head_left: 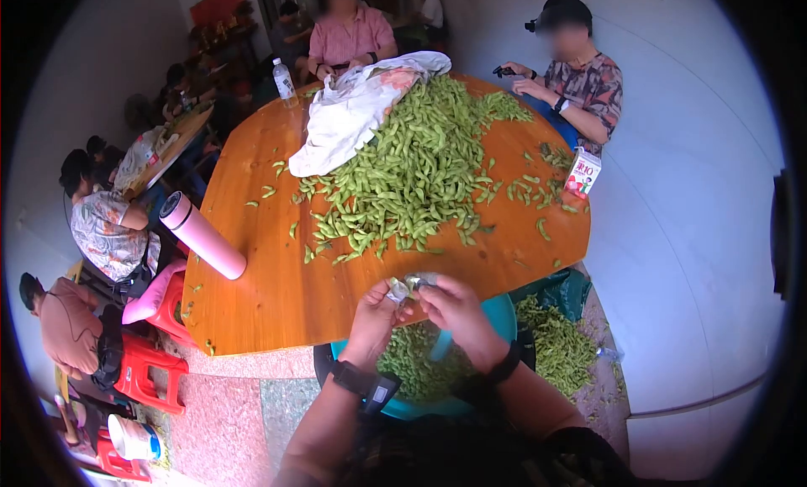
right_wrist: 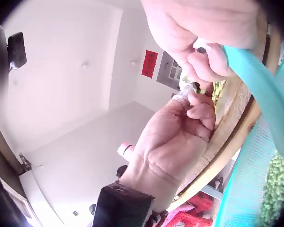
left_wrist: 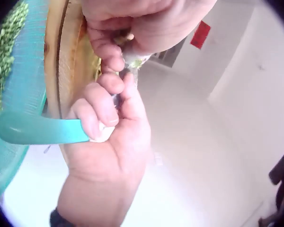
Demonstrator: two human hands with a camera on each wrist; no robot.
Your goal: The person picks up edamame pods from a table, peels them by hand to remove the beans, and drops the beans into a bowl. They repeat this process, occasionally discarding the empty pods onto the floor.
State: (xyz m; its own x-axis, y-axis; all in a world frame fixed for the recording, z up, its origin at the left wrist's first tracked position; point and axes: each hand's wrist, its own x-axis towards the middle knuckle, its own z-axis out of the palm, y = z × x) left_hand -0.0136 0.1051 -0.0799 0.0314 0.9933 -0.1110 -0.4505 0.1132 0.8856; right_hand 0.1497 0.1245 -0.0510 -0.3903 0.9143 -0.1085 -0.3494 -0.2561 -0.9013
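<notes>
Both hands meet over the table's near edge. My left hand [head_left: 370, 321] pinches a small green pod [left_wrist: 138, 62], mostly hidden by fingertips. At its thumb shows a silvery-white covering [head_left: 397, 290]. Touching it at the fingertips, my right hand [head_left: 462, 317] curls its lower fingers round a turquoise-handled tool [left_wrist: 42, 130] whose handle hangs out past the palm. The tool's other end is hidden in that hand. Below both hands stands a turquoise basin [head_left: 506, 313] holding shelled green beans [head_left: 408, 365]. A large heap of green soybean pods [head_left: 403, 172] covers the table's middle.
A white cloth [head_left: 340, 121] lies over part of the heap. On the wooden table [head_left: 261, 294] stand a pink flask [head_left: 206, 239], a water bottle [head_left: 284, 82] and a drink carton [head_left: 582, 173]. More pods [head_left: 555, 344] lie on the floor right. People sit across and at left.
</notes>
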